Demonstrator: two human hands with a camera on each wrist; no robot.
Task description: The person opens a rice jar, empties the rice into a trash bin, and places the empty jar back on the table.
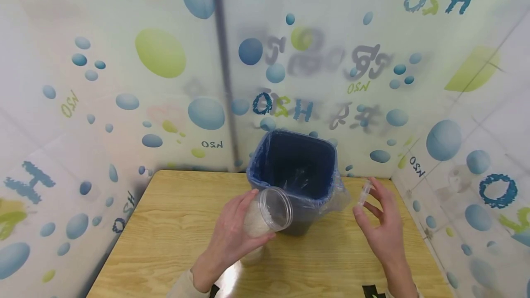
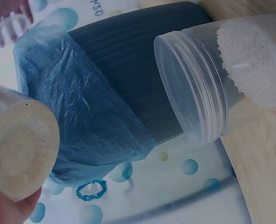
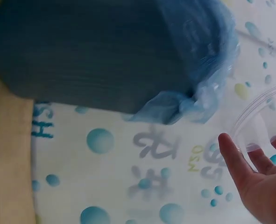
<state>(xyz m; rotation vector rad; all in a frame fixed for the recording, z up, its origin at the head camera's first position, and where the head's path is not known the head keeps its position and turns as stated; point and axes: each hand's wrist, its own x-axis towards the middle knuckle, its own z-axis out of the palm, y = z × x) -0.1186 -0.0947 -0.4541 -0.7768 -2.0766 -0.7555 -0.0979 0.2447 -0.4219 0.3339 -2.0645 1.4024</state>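
My left hand grips a clear plastic jar with pale grains inside. The jar tilts, its mouth turned toward the bin, and the left wrist view shows its round base. A thin clear lid is held by its edge between the thumb and fingers of my right hand, to the right of the bin. Below the held jar, a second clear jar stands uncapped on the table with white, rice-like grains in it. The held jar and my left hand hide most of that second jar in the head view.
A dark bin lined with a blue plastic bag stands at the back of the wooden table. Behind it and at both sides hang white curtains printed with blue and green drops.
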